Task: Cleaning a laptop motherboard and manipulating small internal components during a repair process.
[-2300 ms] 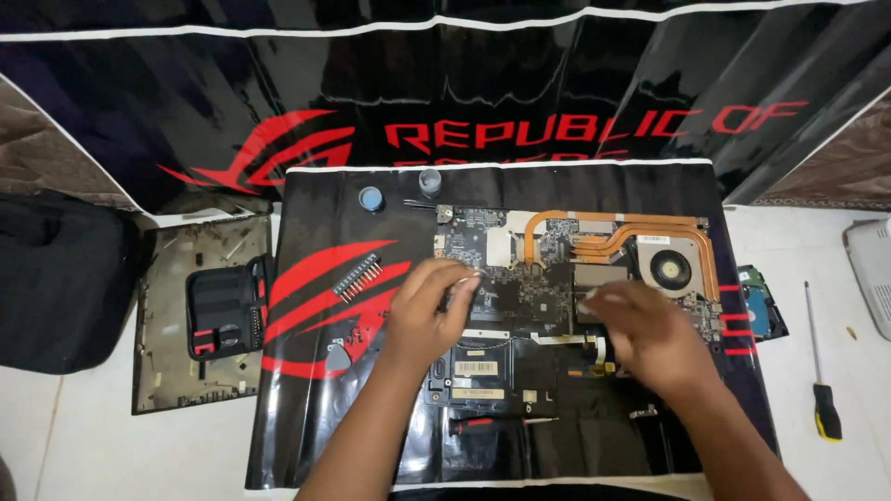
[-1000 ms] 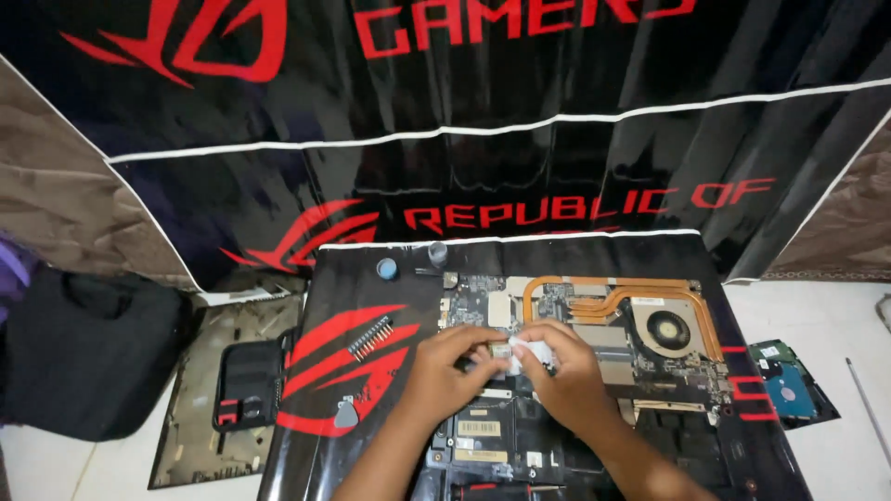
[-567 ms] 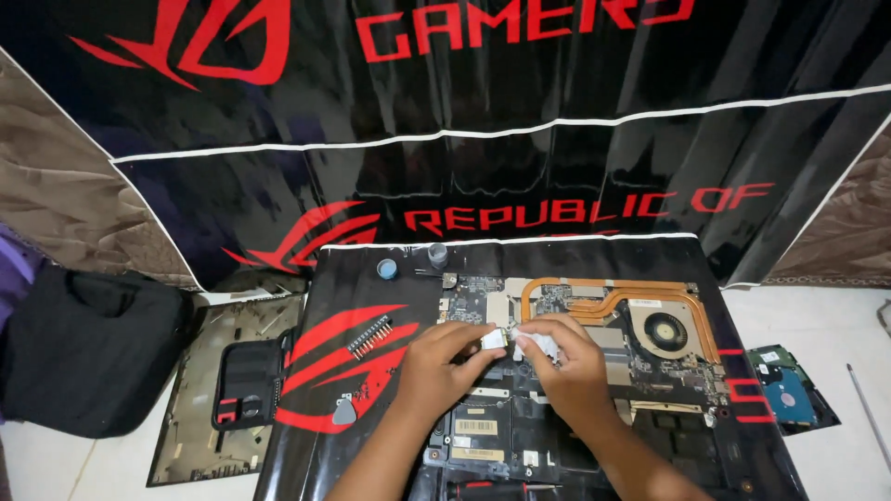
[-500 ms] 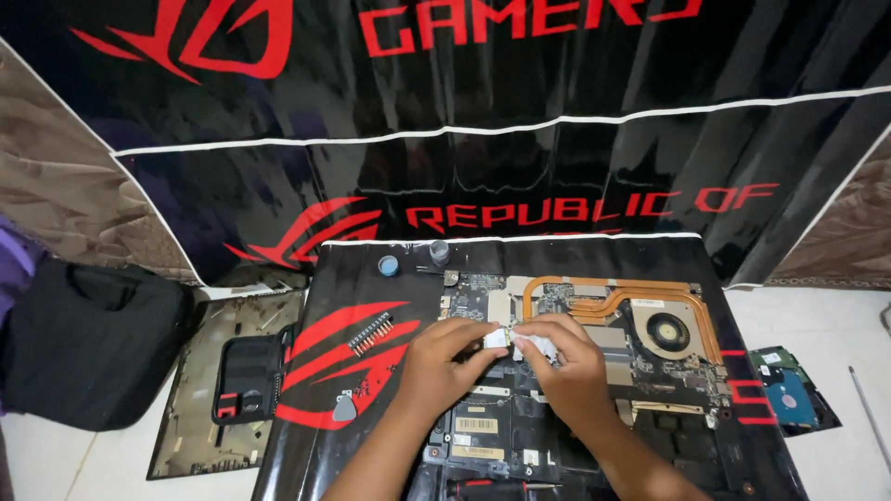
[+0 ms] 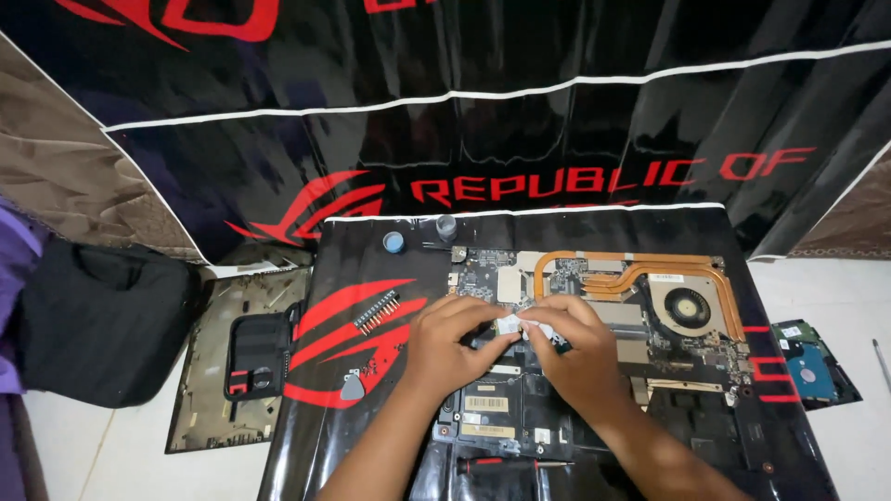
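An opened laptop (image 5: pixel 687 362) lies on a black and red mat (image 5: pixel 353 315), its motherboard, copper heat pipes (image 5: pixel 631 274) and fan (image 5: pixel 689 308) bare. My left hand (image 5: pixel 455 345) and my right hand (image 5: pixel 574 345) meet over the middle of the board. Both pinch a small white piece (image 5: pixel 512 323), like a wipe or pad, between their fingertips. What lies under the fingers is hidden.
A row of screws (image 5: pixel 376 311), a grey pick (image 5: pixel 353 386), a blue cap (image 5: pixel 393 242) and a small dark bottle (image 5: pixel 446 225) lie on the mat. A screwdriver (image 5: pixel 506 462) rests by the front edge. The laptop's bottom cover (image 5: pixel 232 371), a black bag (image 5: pixel 97 320) and a hard drive (image 5: pixel 817 364) lie around.
My right hand came in from the right side of the board to meet the left at the middle. The view tilted up, then shifted slightly; the hands stay together on the white piece.
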